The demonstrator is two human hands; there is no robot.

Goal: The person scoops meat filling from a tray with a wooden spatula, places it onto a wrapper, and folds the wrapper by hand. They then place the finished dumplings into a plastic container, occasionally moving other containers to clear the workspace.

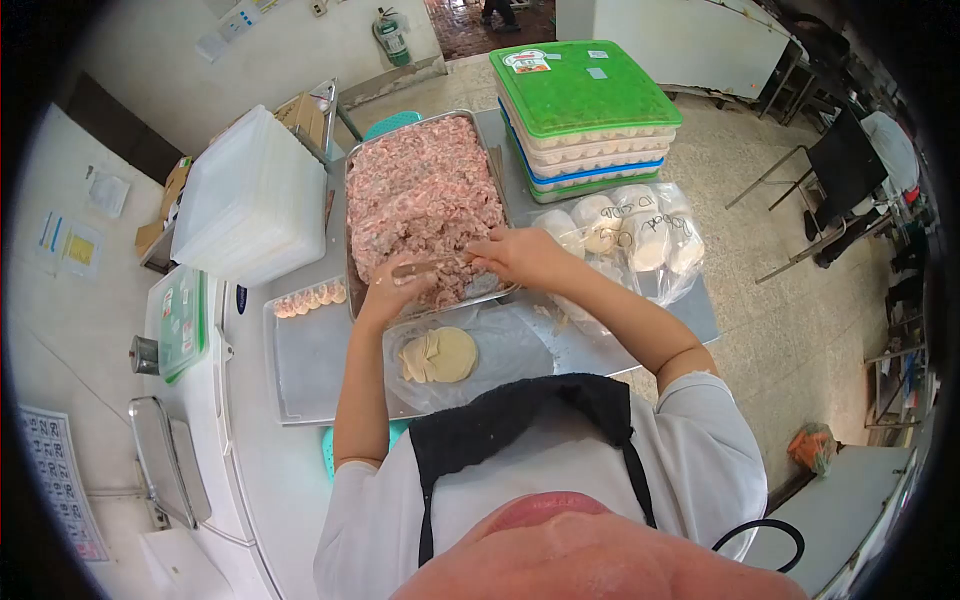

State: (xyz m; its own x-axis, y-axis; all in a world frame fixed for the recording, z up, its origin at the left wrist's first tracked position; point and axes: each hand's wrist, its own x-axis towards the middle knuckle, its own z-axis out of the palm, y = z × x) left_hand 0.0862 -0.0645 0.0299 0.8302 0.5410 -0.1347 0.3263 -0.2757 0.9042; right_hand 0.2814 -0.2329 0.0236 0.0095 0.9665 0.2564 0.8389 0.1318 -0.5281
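Note:
Over the near edge of a large metal tray [349,250] heaped with raw ground meat [425,180], my two hands meet. My right hand [520,257] pinches a thin, flat, tan stick [432,266] that reaches across to my left hand. Curled fingers on my left hand [390,292] sit beneath the stick's far end; what lies in them is hidden. Just below, pale round dumpling wrappers [452,355] lie fanned out on clear plastic [510,350]. Left of them, a shallow tray [310,370] carries a row of filled dumplings [312,298] along its back edge.
At the back right stand stacked containers under a green lid [590,90]. In front of them are plastic bags of round wrappers [650,240] with handwriting. Stacked translucent bins [250,200] rise at left, near a green-edged container [180,320]. A black chair [845,165] stands at right.

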